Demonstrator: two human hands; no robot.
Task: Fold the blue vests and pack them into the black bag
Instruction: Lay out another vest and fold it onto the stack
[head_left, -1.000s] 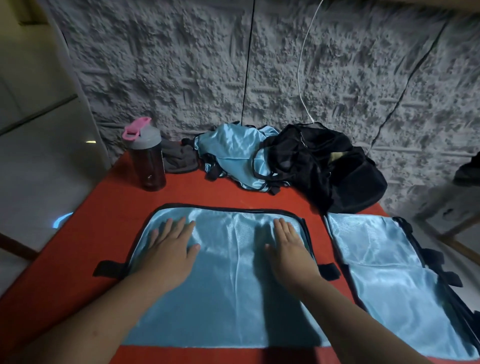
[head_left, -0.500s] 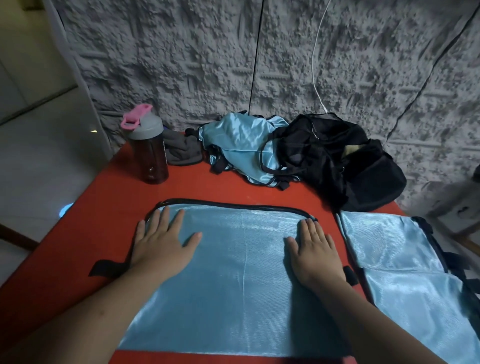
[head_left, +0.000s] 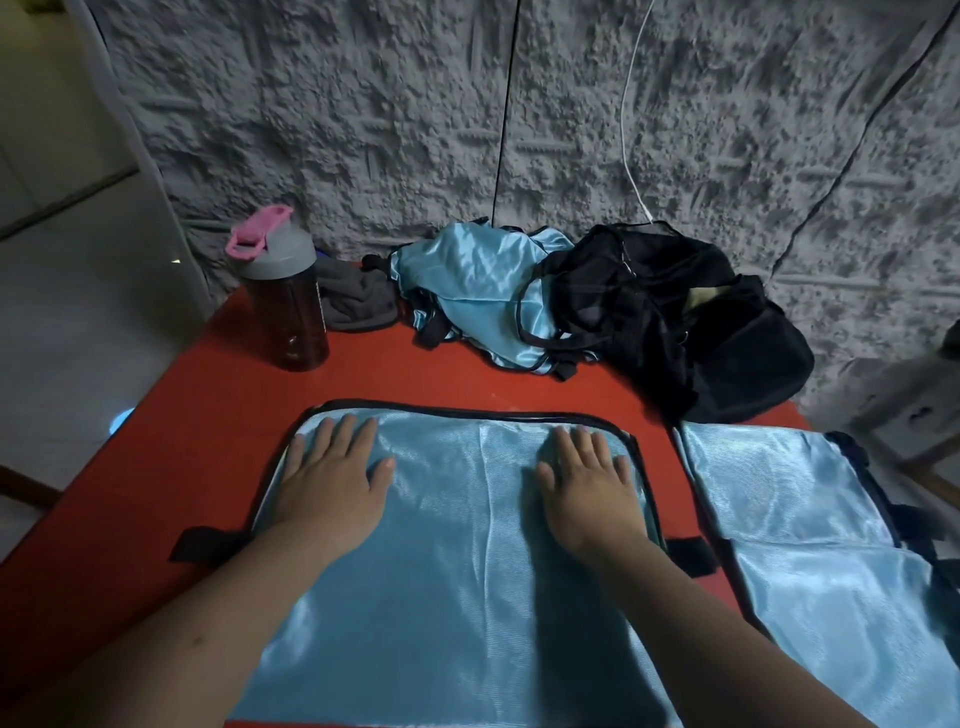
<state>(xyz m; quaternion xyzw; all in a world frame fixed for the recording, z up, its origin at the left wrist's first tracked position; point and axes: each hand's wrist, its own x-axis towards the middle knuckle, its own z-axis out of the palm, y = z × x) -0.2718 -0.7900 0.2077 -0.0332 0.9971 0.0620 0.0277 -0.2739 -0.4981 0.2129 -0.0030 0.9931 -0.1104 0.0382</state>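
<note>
A shiny blue vest (head_left: 457, 561) with black trim lies flat on the red table (head_left: 156, 467) in front of me. My left hand (head_left: 332, 483) rests flat on its upper left part, fingers straight. My right hand (head_left: 587, 483) lies flat on its upper right part, near the trim. A second blue vest (head_left: 810, 551) is spread to the right, reaching the table's right edge. A crumpled pile of blue vests (head_left: 478, 291) sits at the back. The black bag (head_left: 685, 317) slumps beside the pile, against the wall.
A dark bottle (head_left: 285, 306) with a grey lid and pink cap stands at the back left. A grey cloth (head_left: 353, 301) lies between it and the pile. A black and a white cable hang down the rough grey wall. Pale floor lies left of the table.
Both hands have slid outward and then up along the vest toward its far trimmed edge, staying flat. The view has shifted slightly.
</note>
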